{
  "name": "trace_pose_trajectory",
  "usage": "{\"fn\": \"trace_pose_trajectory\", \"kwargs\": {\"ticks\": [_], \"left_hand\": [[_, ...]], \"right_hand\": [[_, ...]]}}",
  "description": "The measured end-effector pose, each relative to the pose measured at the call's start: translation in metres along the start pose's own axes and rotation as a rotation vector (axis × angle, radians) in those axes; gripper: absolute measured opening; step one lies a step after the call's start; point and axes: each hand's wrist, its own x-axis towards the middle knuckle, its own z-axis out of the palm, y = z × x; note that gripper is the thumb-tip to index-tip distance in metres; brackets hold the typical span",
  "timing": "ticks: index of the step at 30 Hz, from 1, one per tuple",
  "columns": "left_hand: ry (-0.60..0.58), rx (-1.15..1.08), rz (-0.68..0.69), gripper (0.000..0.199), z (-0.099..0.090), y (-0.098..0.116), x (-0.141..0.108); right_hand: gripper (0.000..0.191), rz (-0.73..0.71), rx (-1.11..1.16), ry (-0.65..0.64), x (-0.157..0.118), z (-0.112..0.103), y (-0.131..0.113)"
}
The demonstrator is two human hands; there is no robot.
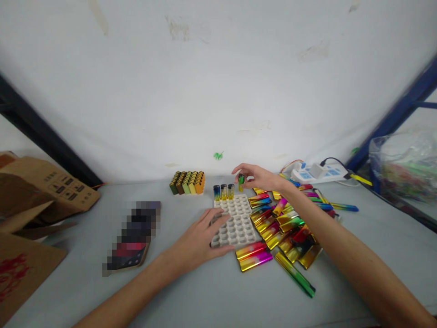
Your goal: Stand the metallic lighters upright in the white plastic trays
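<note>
Pinching small shiny green-yellow cylinder [241,182] with right hand [254,176], left hand [204,231] spreading over white pocketed plastic tray [236,229], three dark-topped cylinders [224,192] standing along back edge

Single head-worn view, directed forward and down over the table [191,296]; the wall [218,91] is faced nearly square-on. A wide field is covered, from carton [54,187] at left to bag [406,168] at right. Left hand [206,234] and right hand [251,176] are viewed from above and behind, near centre; forearms [334,243] are cut by the lower edge.
</note>
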Motion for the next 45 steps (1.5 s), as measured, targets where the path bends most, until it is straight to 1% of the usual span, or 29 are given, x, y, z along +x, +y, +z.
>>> {"fn": "trace_pose_trajectory", "kwargs": {"ticks": [4,10,13,19,26,29,35,42,45], "left_hand": [[0.016,-0.008,0.006,0.065,0.0,0.0,0.0],[0.009,0.0,0.006,0.065,-0.001,0.001,-0.001],[0.012,0.001,0.004,0.065,-0.001,0.001,0.0],[0.0,0.001,0.011,0.065,-0.001,0.001,0.0],[0.017,-0.006,0.022,0.063,-0.002,0.002,0.0],[0.015,0.001,0.025,0.064,-0.002,0.002,0.0],[0.023,0.004,0.024,0.063,-0.002,0.002,0.001],[0.028,-0.006,0.019,0.063,-0.003,0.002,0.001],[0.016,-0.007,0.014,0.063,-0.003,0.003,0.001]], "right_hand": [[0.044,0.05,0.11,-0.037,0.0,0.004,-0.002],[0.037,0.054,0.03,-0.042,0.001,0.006,0.001],[0.034,0.053,0.031,-0.06,0.002,0.005,0.003],[0.039,0.076,0.078,-0.047,0.001,0.003,0.001],[0.043,0.09,0.106,-0.058,-0.003,-0.003,-0.008],[0.046,0.089,0.098,-0.064,-0.003,-0.001,-0.009],[0.046,0.071,0.046,-0.042,-0.001,0.006,-0.003],[0.05,0.091,0.027,-0.104,-0.002,0.001,0.0],[0.05,0.111,0.017,-0.131,-0.002,0.004,-0.002]]}}
